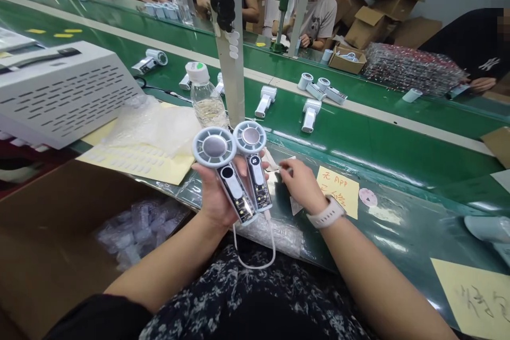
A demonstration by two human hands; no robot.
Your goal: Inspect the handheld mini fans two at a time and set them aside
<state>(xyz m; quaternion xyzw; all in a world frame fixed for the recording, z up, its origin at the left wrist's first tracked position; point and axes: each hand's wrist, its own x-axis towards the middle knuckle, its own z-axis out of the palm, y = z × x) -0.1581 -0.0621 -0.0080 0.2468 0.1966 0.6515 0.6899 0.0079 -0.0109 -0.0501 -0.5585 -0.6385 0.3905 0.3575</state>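
My left hand is closed around two light-blue handheld fans side by side, their round heads up. The left fan has a dark display; the right fan shows lit digits. A short white cable loops beneath, joining the bottoms of both handles. My right hand, with a pale watch band on the wrist, is over the bench to the right of the fans. Its fingers are curled in a pinch beside a crumpled white scrap; what they hold is too small to make out.
A water bottle stands behind the fans, near a metal post. More fans lie on the green conveyor. At left are a grey vented box and an open carton with bagged pieces. Co-workers sit across the line.
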